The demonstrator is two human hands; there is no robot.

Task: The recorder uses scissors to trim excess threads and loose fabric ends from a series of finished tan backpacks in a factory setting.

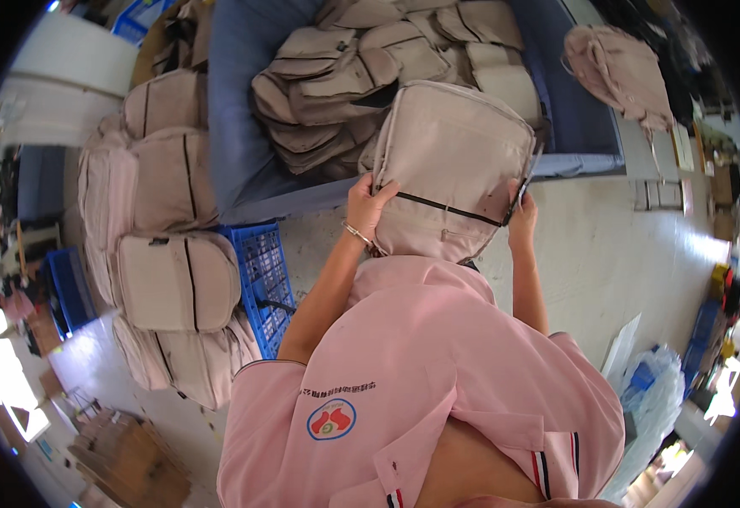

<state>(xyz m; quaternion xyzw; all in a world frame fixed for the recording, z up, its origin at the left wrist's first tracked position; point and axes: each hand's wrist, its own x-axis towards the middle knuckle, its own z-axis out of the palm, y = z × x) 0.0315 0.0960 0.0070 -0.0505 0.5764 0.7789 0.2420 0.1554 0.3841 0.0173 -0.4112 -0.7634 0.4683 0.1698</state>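
A beige backpack (pixel 459 152) with a dark zipper strip across its front is held up in front of my body. My left hand (pixel 371 207) grips its left edge, thumb over the front face. Closed at the right edge, my right hand (pixel 520 222) holds the bag's side. A thin dark, pointed thing (pixel 524 188) shows beside the right fingers; I cannot make out its kind. Just beyond the bag stands a large blue-grey bin (pixel 243 144), filled with similar beige backpacks (pixel 327 76).
More beige backpacks (pixel 175 279) are stacked at the left beside a blue plastic crate (pixel 260 275). At the far right hangs a pinkish backpack (pixel 619 72). Clear plastic wrapping (pixel 653 415) lies at the lower right. A brown cardboard box (pixel 129 461) is at the lower left.
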